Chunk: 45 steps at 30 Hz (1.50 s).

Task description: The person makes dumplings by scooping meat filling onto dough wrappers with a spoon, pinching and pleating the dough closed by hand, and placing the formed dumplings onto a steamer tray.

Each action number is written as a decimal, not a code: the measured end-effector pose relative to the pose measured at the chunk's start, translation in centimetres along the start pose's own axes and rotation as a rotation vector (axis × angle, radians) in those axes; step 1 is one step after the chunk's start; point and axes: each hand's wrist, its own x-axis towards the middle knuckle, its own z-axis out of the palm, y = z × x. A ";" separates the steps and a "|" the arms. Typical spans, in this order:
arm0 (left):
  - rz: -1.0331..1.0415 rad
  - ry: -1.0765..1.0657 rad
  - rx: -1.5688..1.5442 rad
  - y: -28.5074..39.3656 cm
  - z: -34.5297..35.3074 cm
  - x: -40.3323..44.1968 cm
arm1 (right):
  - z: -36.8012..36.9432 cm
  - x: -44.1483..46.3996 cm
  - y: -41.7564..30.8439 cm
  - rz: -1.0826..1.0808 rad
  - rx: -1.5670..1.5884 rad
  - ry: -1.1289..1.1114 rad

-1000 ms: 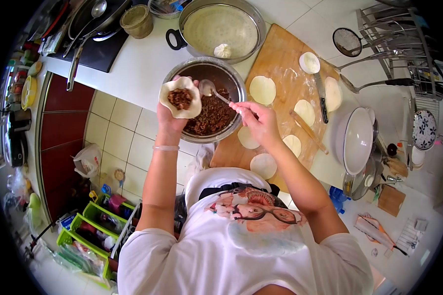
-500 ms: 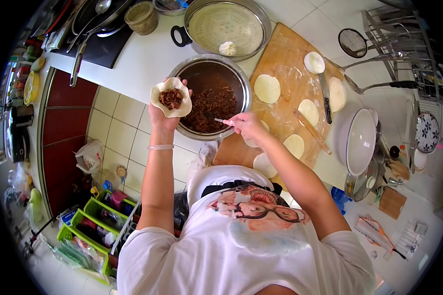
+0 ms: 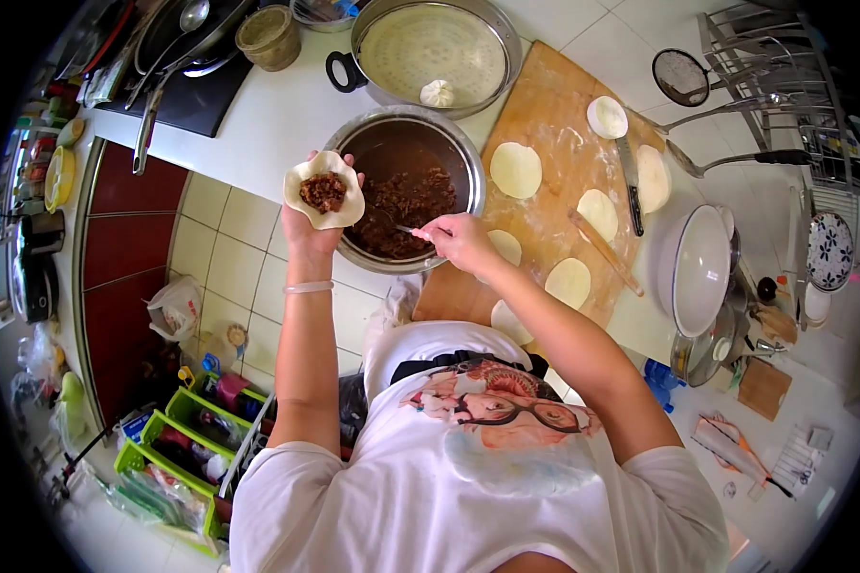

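Head view: left hand [image 3: 308, 233] cups a dough wrapper [image 3: 341, 217], seemingly to contain its minced filling [image 3: 323, 192]; right hand [image 3: 463, 243] pinches a spoon [image 3: 404, 228] dipped into the steel mixing bowl [image 3: 411, 141] close beside the wrapper, apparently for easy reach

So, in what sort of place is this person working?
Probably a home kitchen: a floured wooden board carries dough rounds and a rolling pin, a steamer pan holds one pleated bun, and a metal bowl contains minced filling.
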 end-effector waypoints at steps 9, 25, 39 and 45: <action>0.024 0.057 -0.035 0.4 -0.2 -0.3 | -1.2 -0.6 -0.1 0.425 0.591 -0.292; 0.013 -0.063 -0.019 -0.3 0.4 0.0 | 1.8 -0.4 -1.3 -0.113 0.013 0.006; 0.058 0.043 -0.015 0.3 0.4 -0.3 | -2.2 -1.2 -0.3 0.529 0.698 -0.334; 0.055 0.054 0.001 0.1 0.6 -0.3 | -0.3 -1.0 1.8 -0.225 -0.069 -0.062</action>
